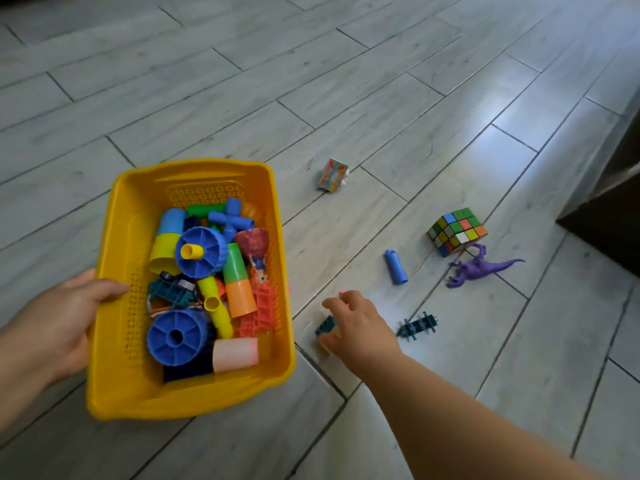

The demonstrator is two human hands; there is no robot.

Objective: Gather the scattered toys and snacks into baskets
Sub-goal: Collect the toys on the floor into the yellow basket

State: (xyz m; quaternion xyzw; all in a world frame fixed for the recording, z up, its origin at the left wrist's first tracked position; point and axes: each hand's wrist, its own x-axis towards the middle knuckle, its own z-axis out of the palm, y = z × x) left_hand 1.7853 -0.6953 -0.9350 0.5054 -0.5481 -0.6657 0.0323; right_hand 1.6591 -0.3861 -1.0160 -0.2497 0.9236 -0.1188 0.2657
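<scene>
Basket (114, 393) first, at the lower left of the frame: my left hand (48, 327) clasps its near wall, thumb hooked over the yellow rim, and the tubes, wheels and cups inside sit heaped to about half its depth. I judge I should keep it level and close, so the drop is short. Just right of it, my right hand (356, 323) reaches down to a dark teal piece (325, 327) on the floor (346, 81); fingers curl round it, but blur hides whether that grip has closed. Farther right lie a second teal strip (417, 326), a blue tube (395, 266), a purple dinosaur (479, 268) and a colour cube (456, 231). The small packet (333, 175) above centre is too blurred to read.
</scene>
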